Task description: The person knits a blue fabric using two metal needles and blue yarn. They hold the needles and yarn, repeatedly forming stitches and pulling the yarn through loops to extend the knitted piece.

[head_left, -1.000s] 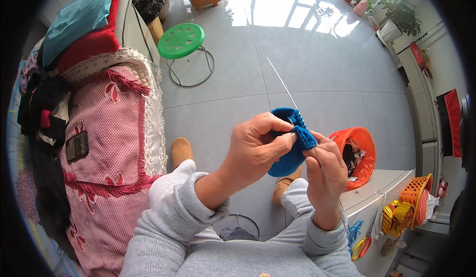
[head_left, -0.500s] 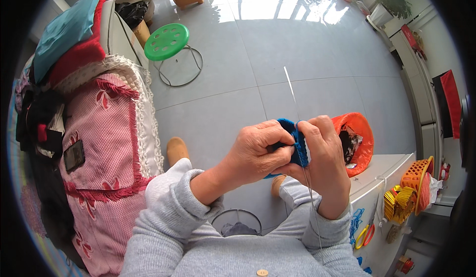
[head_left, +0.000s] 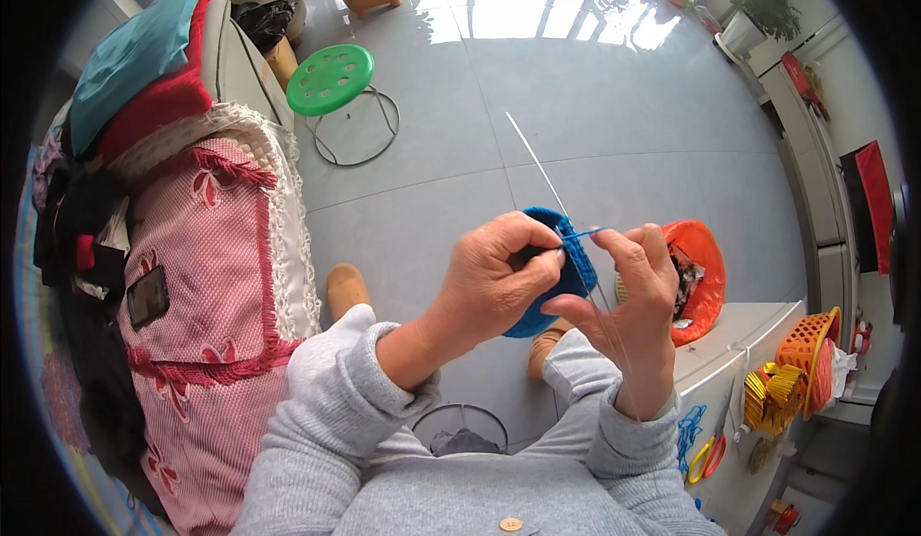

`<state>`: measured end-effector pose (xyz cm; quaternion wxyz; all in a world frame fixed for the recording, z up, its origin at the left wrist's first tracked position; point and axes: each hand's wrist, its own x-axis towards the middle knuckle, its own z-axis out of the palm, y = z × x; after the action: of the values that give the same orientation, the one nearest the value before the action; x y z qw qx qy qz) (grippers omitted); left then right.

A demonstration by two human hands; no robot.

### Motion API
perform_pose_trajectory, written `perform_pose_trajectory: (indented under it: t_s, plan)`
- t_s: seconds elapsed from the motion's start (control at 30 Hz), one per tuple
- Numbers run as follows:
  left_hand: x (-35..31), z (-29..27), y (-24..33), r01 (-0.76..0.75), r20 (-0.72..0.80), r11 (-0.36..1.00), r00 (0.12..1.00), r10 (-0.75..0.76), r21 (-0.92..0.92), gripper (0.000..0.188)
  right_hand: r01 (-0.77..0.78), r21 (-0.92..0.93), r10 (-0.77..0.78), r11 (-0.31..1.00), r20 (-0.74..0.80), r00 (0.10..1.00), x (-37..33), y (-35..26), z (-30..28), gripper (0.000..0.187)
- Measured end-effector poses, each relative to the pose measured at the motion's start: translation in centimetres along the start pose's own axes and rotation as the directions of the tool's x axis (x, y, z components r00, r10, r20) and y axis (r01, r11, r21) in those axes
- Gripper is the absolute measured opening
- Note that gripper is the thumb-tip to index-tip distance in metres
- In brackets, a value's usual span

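Note:
Blue knitting (head_left: 532,317) hangs below my left hand (head_left: 504,272), whose thumb and fingers are pinched on its upper edge. A long, thin, pale knitting needle (head_left: 537,167) slants up and away from the work over the floor. Another thin shaft or strand runs down from the stitches past my right palm; I cannot tell which. My right hand (head_left: 638,291) is close on the right, its thumb apart from the fingers. A taut strand of blue yarn (head_left: 583,233) stretches from the knitting's edge to my right index finger. Part of the knitting is hidden behind my left hand.
An orange bin (head_left: 708,287) stands beyond my right hand. On the white surface at the right lie scissors (head_left: 707,459), loose blue yarn (head_left: 689,431) and an orange basket (head_left: 804,339). A green stool (head_left: 329,80) stands far left, near a pink-covered sofa (head_left: 197,277) with a phone (head_left: 148,297).
My right thumb and fingers have spread away from the knitting, drawing the blue yarn out taut. The needle's far end has swung left, and more of the blue knitting shows.

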<state>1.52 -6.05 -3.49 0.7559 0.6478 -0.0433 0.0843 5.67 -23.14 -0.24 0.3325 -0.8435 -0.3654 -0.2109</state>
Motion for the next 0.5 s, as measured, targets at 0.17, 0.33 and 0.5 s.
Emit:
perform_pose_trajectory:
  t_s: [0.17, 0.33, 0.5]
  plan:
    - [-0.1, -0.3, 0.8, -0.025, -0.142, 0.995, 0.989, 0.039, 0.101, 0.005, -0.039, 0.067, 0.041, 0.997, -0.031, 0.999, -0.3, -0.5, 0.6, 0.046]
    - [-0.1, -0.2, 0.8, -0.042, -0.232, 0.988, 0.97, 0.076, 0.15, 0.007, -0.022, 0.177, 0.039, 0.984, -0.093, 0.995, -0.7, -1.2, 1.3, 0.03]
    - [0.0, 0.1, 0.6, -0.096, -0.281, 0.962, 0.945, 0.169, 0.256, 0.014, 0.048, 0.249, -0.009, 0.967, -0.159, 0.987, -0.5, -1.4, 1.6, 0.018]
